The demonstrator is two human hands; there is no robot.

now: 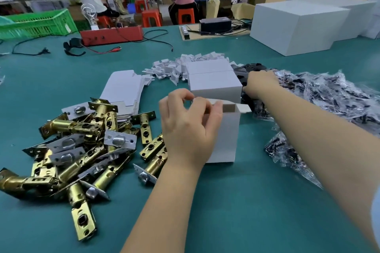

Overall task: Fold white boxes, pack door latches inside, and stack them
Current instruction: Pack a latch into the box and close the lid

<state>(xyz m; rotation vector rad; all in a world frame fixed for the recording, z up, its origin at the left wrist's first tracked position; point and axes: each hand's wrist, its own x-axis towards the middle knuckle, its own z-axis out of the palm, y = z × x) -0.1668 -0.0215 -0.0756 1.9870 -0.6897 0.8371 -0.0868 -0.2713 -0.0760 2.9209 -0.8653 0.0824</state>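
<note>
At the middle of the green desk (236,201), the left hand (189,127) grips an upright white box (228,135), its top flaps open. At two o'clock of it, the right hand (260,83) reaches into a heap of clear bags (320,96); whether it grasps one, I cannot tell. Brass door latches (82,148) lie piled at nine o'clock, flat box blanks (123,88) at eleven, closed boxes (213,80) at twelve.

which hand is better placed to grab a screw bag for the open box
Right. The right hand already reaches into the pile of plastic bags beside the stacked boxes, while the left hand grips the open white box and steadies it.
</note>
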